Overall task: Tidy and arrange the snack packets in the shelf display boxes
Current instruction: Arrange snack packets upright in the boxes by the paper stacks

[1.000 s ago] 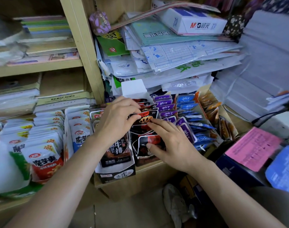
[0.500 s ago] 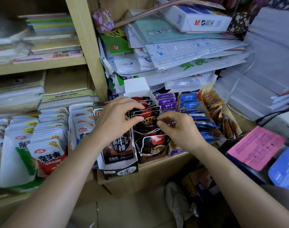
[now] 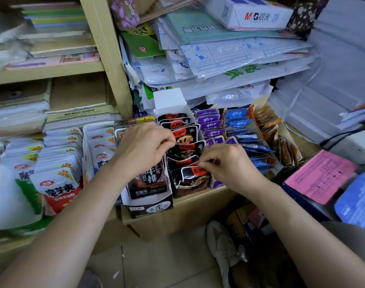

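The black-and-red snack packets (image 3: 185, 136) stand on edge in a row, one behind another, in a narrow white cardboard display box (image 3: 169, 98) on the pale wooden shelf (image 3: 198, 197). The box's torn-open flap sticks up at the back. The packets are small glossy foil pouches with thin white sealed rims, a red label near the top and a picture of sliced lotus root below. Several lean and curl out of line towards the front. The left hand (image 3: 142, 148) has a narrow grip, thumb and forefinger closed on the top corner of a packet midway along the row. The right hand (image 3: 231, 163) pinches the upper rim of a packet near the front in the same way, its other fingers curled in. Just left of this box, a black carton (image 3: 154, 206) holds larger dark pouches, partly covered by the left wrist. To the right are rows of shiny purple packets (image 3: 208, 119), blue packets (image 3: 237, 121) and orange-brown packets (image 3: 277, 138). Farther left, plump white konjac pouches (image 3: 57, 183) with red and green bands fill more boxes. Above lie slippery stacks of plastic-wrapped paper (image 3: 229, 55), and a pink sheet (image 3: 320, 175) lies at the right.
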